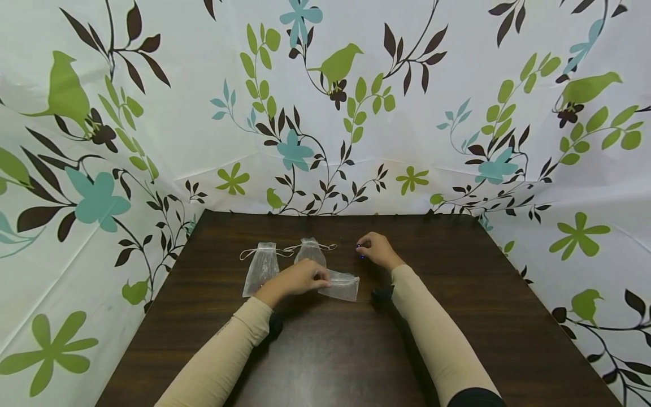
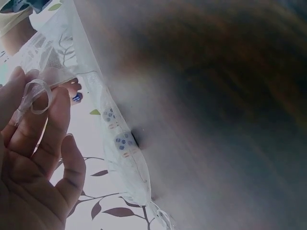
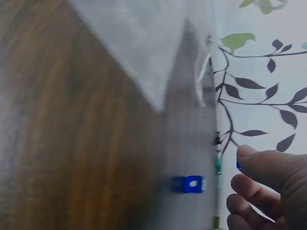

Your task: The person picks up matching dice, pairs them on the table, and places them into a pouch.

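My left hand [image 1: 297, 278] pinches a sheer white drawstring pouch [image 1: 343, 286] just above the table; its white cord loop [image 2: 42, 85] shows at the fingers in the left wrist view. To the right, my right hand [image 1: 378, 250] pinches a small blue piece [image 3: 239, 165], mostly hidden by thumb and fingers. On the table beside that hand lies a blue die [image 3: 193, 184] with one white pip on the visible face. Two more drawstring pouches [image 1: 261, 271] [image 1: 309, 252] lie behind and left of my left hand. Whitish dice [image 2: 124, 142] with blue pips show through one pouch.
A dark wood table [image 1: 325, 350] fills the space under both arms. Behind it and along both sides hangs a white curtain [image 1: 193, 113] printed with birds, leaves and flowers.
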A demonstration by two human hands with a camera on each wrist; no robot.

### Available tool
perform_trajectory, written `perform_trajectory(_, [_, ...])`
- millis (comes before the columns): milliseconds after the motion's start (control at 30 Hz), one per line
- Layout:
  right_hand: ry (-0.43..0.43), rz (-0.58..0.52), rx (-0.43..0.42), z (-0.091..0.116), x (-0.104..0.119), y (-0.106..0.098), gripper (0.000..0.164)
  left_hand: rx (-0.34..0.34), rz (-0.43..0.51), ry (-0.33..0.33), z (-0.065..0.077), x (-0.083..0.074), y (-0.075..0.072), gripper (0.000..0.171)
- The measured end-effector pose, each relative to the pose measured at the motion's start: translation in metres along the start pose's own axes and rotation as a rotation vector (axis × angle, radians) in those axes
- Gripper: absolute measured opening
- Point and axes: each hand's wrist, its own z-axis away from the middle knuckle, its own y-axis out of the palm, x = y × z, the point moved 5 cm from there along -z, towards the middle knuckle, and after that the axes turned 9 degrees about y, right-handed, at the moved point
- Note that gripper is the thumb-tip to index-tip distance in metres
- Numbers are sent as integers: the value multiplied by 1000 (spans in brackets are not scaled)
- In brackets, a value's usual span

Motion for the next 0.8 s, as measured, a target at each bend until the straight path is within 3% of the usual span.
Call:
perform_trajectory(367, [-70,11,-48,0,25,-20,17,12,-5,-6,-1,2,1,13])
perform_trajectory(800, [-191,-7,-31,17,77,-47,14,0,-9,-2,-1,0,-1,11])
